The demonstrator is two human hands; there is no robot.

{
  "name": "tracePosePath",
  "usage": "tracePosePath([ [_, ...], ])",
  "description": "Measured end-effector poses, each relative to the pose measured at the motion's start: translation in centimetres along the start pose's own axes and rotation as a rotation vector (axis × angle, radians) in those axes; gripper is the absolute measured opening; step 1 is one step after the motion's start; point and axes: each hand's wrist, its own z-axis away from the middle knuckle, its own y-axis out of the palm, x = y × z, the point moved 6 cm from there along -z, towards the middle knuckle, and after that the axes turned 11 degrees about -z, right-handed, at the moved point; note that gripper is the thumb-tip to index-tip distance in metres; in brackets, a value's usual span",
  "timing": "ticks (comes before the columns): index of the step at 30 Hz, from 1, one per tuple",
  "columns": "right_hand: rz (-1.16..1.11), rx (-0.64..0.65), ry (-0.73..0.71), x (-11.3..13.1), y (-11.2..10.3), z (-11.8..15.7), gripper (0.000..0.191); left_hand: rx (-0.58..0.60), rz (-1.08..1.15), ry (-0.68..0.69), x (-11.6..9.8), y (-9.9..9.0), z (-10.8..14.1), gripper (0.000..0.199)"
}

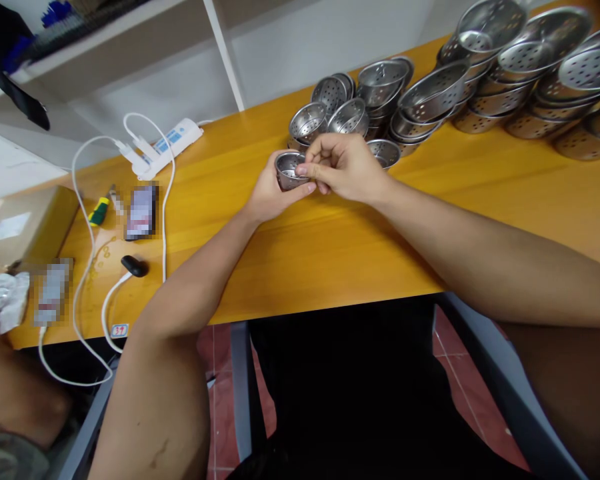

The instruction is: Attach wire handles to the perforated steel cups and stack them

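A small perforated metal cup (pixel 286 175) is held above the wooden table, its open top tilted up. My left hand (pixel 270 195) wraps round its left side and underside, the thumb lying along the near side. At the cup's right rim, my right hand (pixel 347 167) is closed in a pinch, with thumb and index fingertips over the opening. Whether those fingertips grip the rim or some small thing cannot be made out. Just behind my hands stand more small perforated cups (pixel 307 122), and one single cup (pixel 384 153) sits right of my right hand.
Stacks of larger perforated metal cups (pixel 525 50) line the back right. On the left are a power strip (pixel 177 139), white cables, a phone (pixel 141 212), a yellow-green screwdriver (pixel 100 211) and a cardboard box (pixel 45 223). Another person's arm (pixel 15 380) shows at lower left.
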Motion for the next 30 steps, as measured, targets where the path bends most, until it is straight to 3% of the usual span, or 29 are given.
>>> tracePosePath([
  [5, 0.045, -0.011, -0.022, -0.1, -0.3, 0.1, 0.076, 0.001, -0.014, 0.025, 0.3, 0.1, 0.2, 0.091],
  [11, 0.267, -0.097, -0.143, 1.3, -1.3, 0.8, 0.065, -0.051, -0.050, -0.003, 1.3, -0.3, 0.0, 0.095],
  [18, 0.383, 0.008, -0.167, 1.4, -1.2, 0.9, 0.058, -0.052, -0.050, -0.043, 1.8, -0.8, 0.0, 0.100],
  [24, 0.436, 0.116, -0.243, 0.2, -0.7, 1.1, 0.056, -0.090, -0.059, 0.001, 1.7, -0.9, 0.1, 0.102],
  [30, 0.463, 0.166, -0.238, -1.3, -0.7, 1.3, 0.054, -0.048, -0.076, 0.017, 1.3, -0.7, 0.1, 0.103],
])
